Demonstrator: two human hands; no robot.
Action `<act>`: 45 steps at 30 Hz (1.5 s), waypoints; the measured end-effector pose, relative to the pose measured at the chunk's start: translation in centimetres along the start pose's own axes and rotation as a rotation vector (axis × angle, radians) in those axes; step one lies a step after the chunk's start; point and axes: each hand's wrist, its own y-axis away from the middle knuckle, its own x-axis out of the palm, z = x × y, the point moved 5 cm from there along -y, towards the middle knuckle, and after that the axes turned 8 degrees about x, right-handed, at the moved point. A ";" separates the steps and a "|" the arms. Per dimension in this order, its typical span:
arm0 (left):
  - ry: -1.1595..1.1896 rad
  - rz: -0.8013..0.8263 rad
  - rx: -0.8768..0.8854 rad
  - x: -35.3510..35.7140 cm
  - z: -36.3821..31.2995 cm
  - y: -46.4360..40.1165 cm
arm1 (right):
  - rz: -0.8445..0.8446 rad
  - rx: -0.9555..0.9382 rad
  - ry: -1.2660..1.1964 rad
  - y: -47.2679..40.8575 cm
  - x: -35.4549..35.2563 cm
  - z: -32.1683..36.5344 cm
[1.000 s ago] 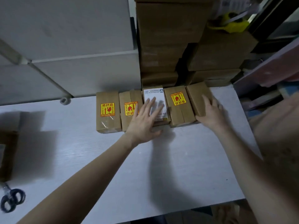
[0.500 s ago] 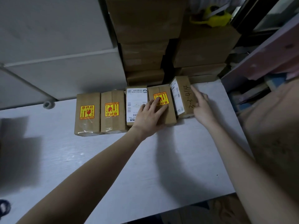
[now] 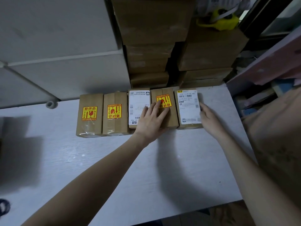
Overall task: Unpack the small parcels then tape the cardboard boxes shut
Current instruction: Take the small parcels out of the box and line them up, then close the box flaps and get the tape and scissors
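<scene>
White wood-grain tabletop [image 3: 114,168] carries five small brown cardboard parcels [image 3: 89,115] in a touching row; left hand [image 3: 150,123] lies flat with straight fingers on the fourth, right hand [image 3: 210,119] touches the label-faced fifth parcel's [image 3: 188,108] side, fingers straight

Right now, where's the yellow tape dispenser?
Head view, upper right: the yellow tape dispenser sits atop the stacked cardboard boxes behind the table.

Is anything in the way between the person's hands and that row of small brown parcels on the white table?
Nothing visible is. The left hand already rests flat on the small brown cardboard parcel with a yellow-and-red sticker, and the right hand touches the side of the end parcel with a white shipping label.
</scene>
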 end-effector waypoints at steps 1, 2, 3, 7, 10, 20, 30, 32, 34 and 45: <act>-0.005 0.002 -0.003 0.1 -0.1 0.1 | 0.016 -0.005 0.019 0.1 0.2 -0.3; -0.016 0.005 -0.004 0.2 -0.2 0.2 | 0.012 -0.009 0.031 0.2 0.5 -0.5; -0.031 0.009 -0.002 0.2 -0.3 0.4 | -0.021 -0.011 0.057 0.3 0.6 -0.5; -0.054 0.015 0.004 0.2 -0.1 2.0 | -0.353 -0.064 0.404 1.7 0.7 1.3; -0.049 0.010 -0.045 0.0 0.8 3.8 | -0.439 -0.178 0.562 3.9 2.2 3.8; 0.065 -0.313 -0.395 -4.7 10.0 19.1 | -0.073 -0.522 0.667 10.5 16.1 14.2; 0.009 -0.649 -0.687 -14.2 18.1 40.7 | 0.213 -1.014 0.579 23.6 34.7 29.5; -0.002 -0.735 -0.713 -15.7 19.1 44.6 | 0.251 -1.078 0.543 26.8 37.7 31.4; -0.008 -0.803 -0.735 -16.9 20.3 48.3 | 0.276 -1.127 0.509 29.7 40.3 33.2; 0.020 -0.667 -0.563 -15.1 32.5 63.4 | 0.130 -1.128 0.472 39.2 54.3 37.7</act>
